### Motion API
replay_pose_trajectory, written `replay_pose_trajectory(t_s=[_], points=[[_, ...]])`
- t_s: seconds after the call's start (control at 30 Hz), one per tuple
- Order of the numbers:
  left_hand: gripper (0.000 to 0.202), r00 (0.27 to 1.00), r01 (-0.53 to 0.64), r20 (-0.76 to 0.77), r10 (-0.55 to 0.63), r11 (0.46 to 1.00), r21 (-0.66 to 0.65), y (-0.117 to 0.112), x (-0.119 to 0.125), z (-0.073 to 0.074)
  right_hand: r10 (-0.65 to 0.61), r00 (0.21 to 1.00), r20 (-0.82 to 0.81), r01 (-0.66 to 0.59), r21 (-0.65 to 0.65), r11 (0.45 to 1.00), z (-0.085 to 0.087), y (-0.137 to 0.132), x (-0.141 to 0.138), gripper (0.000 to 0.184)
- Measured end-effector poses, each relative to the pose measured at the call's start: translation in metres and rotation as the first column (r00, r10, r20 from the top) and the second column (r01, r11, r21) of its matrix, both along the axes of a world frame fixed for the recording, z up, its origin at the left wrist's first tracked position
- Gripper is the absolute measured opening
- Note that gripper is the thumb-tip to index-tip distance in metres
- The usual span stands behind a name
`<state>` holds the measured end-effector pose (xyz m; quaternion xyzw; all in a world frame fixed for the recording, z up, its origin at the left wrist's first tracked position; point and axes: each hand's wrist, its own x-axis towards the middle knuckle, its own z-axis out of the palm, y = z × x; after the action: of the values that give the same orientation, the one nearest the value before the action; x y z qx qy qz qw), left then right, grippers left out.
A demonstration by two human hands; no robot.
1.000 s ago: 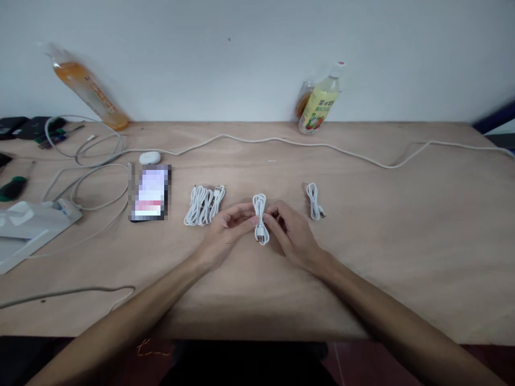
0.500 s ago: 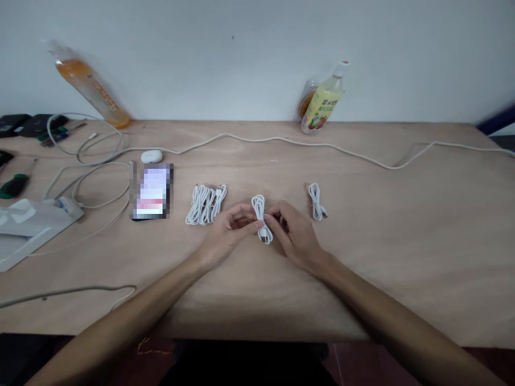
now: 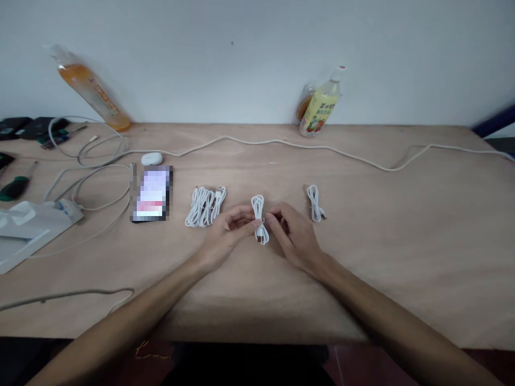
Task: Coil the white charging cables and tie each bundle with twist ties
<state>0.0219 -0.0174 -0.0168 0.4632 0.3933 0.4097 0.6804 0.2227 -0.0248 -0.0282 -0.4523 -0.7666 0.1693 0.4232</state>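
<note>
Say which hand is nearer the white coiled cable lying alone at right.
Right: the right hand is just left of the white coiled cable, not touching it; the left hand is farther left.

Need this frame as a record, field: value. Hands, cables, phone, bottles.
left hand: pinching middle of a white cable bundle
right hand: fingertips beside that bundle's middle; grip unclear
cables left of hands: white bundles, side by side
cable right of hands: single white bundle
phone: lying flat, screen lit, blurred
bottles: orange, yellow-labelled, by the wall
</note>
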Motion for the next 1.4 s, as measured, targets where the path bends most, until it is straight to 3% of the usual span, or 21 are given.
replay_pose_trajectory(t_s=[0.13, 0.23, 0.33, 0.73, 1.03, 1.13, 1.2, 1.3, 1.4], points=[[0.031, 0.999, -0.035, 0.027, 0.037, 0.998, -0.045, 0.000, 0.001, -0.002, -0.259, 0.965, 0.046, 0.248, 0.170, 0.954, 0.002, 0.004, 0.006, 0.013], [0.030, 0.998, -0.037, 0.054, 0.040, 0.997, -0.061, 0.000, 0.001, -0.002, -0.487, 0.866, 0.114, 0.461, 0.191, 0.866, 0.003, 0.011, 0.015, 0.007], [0.027, 0.998, -0.030, 0.051, 0.033, 0.998, -0.056, 0.000, 0.001, -0.001, -0.629, 0.745, 0.224, 0.603, 0.179, 0.778, 0.000, 0.020, 0.024, 0.020], [0.028, 0.994, -0.007, 0.109, 0.013, 0.999, -0.053, 0.001, 0.001, -0.002, -0.579, 0.627, 0.521, 0.661, 0.038, 0.749, 0.005, 0.024, 0.042, 0.024], [0.027, 0.994, -0.021, 0.102, 0.028, 0.997, -0.069, 0.000, 0.001, 0.000, -0.595, 0.595, 0.540, 0.676, 0.063, 0.734, -0.001, 0.025, 0.046, 0.030], [0.028, 0.993, -0.015, 0.117, 0.024, 0.997, -0.077, 0.001, 0.001, 0.000, -0.631, 0.622, 0.465, 0.647, 0.150, 0.748, 0.004, 0.023, 0.042, 0.031], [0.031, 0.991, -0.010, 0.128, 0.021, 0.996, -0.086, 0.001, 0.001, 0.001, -0.578, 0.728, 0.368, 0.557, 0.175, 0.812, 0.008, 0.022, 0.037, 0.029], [0.037, 0.990, 0.001, 0.142, 0.014, 0.995, -0.103, 0.000, 0.002, 0.002, -0.291, 0.927, 0.238, 0.259, 0.156, 0.953, 0.012, 0.018, 0.029, 0.022], [0.037, 0.988, 0.027, 0.152, -0.011, 0.994, -0.105, 0.001, 0.001, 0.004, -0.031, 0.981, 0.192, -0.014, 0.228, 0.974, 0.011, 0.013, 0.022, 0.023]])
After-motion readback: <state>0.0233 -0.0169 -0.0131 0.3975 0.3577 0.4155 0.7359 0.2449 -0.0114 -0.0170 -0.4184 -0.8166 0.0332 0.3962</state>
